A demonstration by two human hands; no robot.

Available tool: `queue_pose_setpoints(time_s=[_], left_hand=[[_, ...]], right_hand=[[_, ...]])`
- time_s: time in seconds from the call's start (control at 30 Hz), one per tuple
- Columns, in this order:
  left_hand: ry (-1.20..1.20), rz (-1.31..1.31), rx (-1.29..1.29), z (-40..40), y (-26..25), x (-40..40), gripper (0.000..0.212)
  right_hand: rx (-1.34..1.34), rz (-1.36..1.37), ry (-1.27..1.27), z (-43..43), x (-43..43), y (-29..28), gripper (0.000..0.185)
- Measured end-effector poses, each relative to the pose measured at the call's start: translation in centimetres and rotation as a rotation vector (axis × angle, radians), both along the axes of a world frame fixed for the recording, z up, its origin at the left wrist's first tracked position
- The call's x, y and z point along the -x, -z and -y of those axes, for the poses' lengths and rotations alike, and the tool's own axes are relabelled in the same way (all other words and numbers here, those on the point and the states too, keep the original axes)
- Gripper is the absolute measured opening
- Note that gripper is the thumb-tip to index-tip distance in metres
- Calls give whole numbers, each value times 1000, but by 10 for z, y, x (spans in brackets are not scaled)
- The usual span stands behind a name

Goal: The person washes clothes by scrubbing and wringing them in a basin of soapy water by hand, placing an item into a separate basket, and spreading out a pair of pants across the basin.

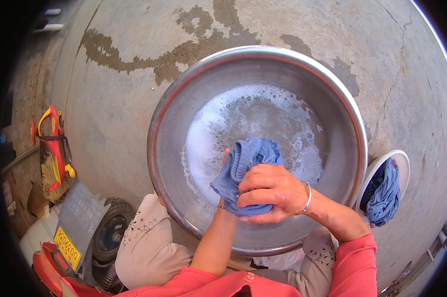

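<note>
A wet blue garment (pixel 255 150) with a gathered elastic band is bunched between my two hands, above soapy water in a large round metal basin (pixel 171 111). My right hand (pixel 270 191) lies over its near side, fingers curled on the cloth; a silver bangle circles that wrist. My left hand (pixel 226 154) is under and behind the garment, mostly hidden, with a fingertip showing at the far left edge. White foam (pixel 203 148) covers much of the left side of the water.
Right of the basin, a white bucket (pixel 404 163) holds blue and dark clothes (pixel 385 196). To the left stand a motor vehicle's wheel (pixel 114 232) with a mudflap and yellow plate (pixel 67 248), and a red-and-yellow plastic object (pixel 54 144). Wet patches (pixel 194 48) mark the concrete floor.
</note>
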State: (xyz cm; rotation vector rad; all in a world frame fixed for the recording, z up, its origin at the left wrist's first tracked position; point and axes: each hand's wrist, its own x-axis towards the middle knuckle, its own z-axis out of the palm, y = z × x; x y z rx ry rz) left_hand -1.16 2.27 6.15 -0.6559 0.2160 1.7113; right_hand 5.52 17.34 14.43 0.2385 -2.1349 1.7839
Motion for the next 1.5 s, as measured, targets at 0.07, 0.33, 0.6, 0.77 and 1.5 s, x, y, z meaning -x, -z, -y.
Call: queue_pose_setpoints(time_s=[0.07,0.33,0.6,0.77,1.5], left_hand=[[-37,-68,81,1,5,-1,60],[-185,-474,388,-27,-41,21,51],[118,-1371,433,-35,-62,20,31],[188,-1828,321,-44,-76,23,28],[292,-2135,3,-60,-121,-6,18]], right_hand=[[68,-23,42,-1,2,1,28],[1185,435,676,-13,-14,33,21],[1638,674,617,-1,-22,66,23],[1649,697,470,3,-26,69,22],[1731,994,19,30,-55,101,27]])
